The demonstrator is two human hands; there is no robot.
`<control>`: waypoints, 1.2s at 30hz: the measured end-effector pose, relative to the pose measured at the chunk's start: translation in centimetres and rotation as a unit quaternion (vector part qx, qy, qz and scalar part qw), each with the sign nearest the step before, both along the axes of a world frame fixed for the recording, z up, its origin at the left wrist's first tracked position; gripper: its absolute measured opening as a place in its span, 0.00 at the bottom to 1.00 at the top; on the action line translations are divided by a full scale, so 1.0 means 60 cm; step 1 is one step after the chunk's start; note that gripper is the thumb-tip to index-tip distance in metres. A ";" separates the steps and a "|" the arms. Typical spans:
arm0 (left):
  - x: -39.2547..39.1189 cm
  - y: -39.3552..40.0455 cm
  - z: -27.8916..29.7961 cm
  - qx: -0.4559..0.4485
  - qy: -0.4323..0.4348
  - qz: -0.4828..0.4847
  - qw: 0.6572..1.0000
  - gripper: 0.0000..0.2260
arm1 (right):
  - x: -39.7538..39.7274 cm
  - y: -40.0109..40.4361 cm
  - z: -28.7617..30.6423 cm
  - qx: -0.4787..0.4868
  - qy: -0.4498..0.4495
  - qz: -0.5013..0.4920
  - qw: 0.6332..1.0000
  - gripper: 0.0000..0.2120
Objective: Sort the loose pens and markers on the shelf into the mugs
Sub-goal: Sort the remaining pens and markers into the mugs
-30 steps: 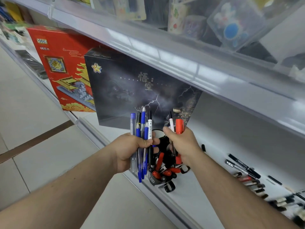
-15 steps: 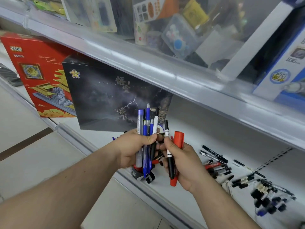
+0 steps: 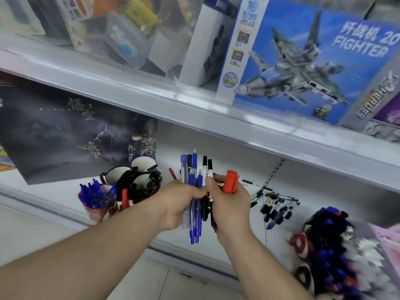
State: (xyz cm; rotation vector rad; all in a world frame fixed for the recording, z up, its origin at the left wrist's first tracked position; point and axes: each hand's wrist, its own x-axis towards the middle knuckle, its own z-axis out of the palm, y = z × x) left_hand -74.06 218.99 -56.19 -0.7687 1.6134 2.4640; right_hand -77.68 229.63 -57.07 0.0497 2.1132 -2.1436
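Observation:
My left hand (image 3: 177,204) grips a bundle of blue and black pens (image 3: 193,180) upright in front of the lower shelf. My right hand (image 3: 229,204) touches the bundle's right side and holds a red marker (image 3: 231,181) and a thin black-and-white pen (image 3: 210,169). To the left on the shelf stand several mugs: one full of blue pens (image 3: 95,194), a white-lined empty mug (image 3: 143,163), and others with black and red pens (image 3: 129,182). Loose black pens and markers (image 3: 273,204) lie on the shelf to the right.
A dark lightning-print box (image 3: 71,131) leans behind the mugs. The upper shelf edge (image 3: 194,105) overhangs, carrying a blue fighter-jet box (image 3: 313,59). Blurred mugs stuffed with pens (image 3: 329,245) sit at the far right. One red pen (image 3: 172,173) lies behind my left hand.
The view has swung right and up, bringing the mugs to the left and the fighter-jet box into sight. My hands have come together, and the right hand now touches the pen bundle.

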 end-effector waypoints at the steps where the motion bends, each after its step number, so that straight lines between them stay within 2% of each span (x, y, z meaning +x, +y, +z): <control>1: -0.007 0.017 0.000 -0.004 -0.008 -0.004 1.000 0.05 | -0.004 0.014 0.001 0.014 0.006 -0.015 1.000 0.06; 5: -0.031 0.075 0.001 -0.002 -0.025 -0.015 1.000 0.04 | -0.021 0.073 0.016 0.077 0.037 -0.036 0.996 0.11; 8: -0.043 0.112 0.012 0.030 -0.023 -0.018 0.999 0.06 | -0.030 0.121 0.034 0.130 0.063 -0.010 0.990 0.17; 10: -0.050 0.134 0.018 0.065 -0.019 0.001 0.998 0.04 | -0.033 0.158 0.049 0.169 0.093 0.006 0.981 0.17; 13: -0.058 0.171 0.025 0.130 -0.016 0.036 0.991 0.03 | -0.020 0.213 0.069 0.269 0.165 0.042 0.948 0.10; 16: -0.067 0.202 0.029 0.192 -0.008 0.047 0.980 0.04 | -0.002 0.249 0.071 0.393 0.208 0.097 0.890 0.18; 17: -0.071 0.211 0.030 0.203 -0.006 0.051 0.978 0.04 | -0.002 0.255 0.071 0.412 0.214 0.104 0.880 0.19; 19: -0.077 0.228 0.032 0.209 0.000 0.056 0.976 0.05 | -0.010 0.266 0.073 0.403 0.215 0.094 0.885 0.16; 23: -0.086 0.251 0.029 0.194 0.001 0.064 0.979 0.04 | -0.030 0.287 0.071 0.363 0.182 0.078 0.911 0.07; 28: -0.108 0.293 0.020 0.165 -0.028 -0.013 0.986 0.04 | -0.049 0.339 0.072 0.343 0.116 0.034 0.931 0.11; 32: -0.128 0.330 -0.002 0.092 -0.033 -0.062 0.993 0.02 | -0.090 0.424 0.086 0.363 0.079 -0.030 0.928 0.13; 36: -0.154 0.346 -0.030 -0.012 -0.036 -0.068 0.997 0.04 | -0.134 0.548 0.101 0.380 0.013 -0.061 0.923 0.11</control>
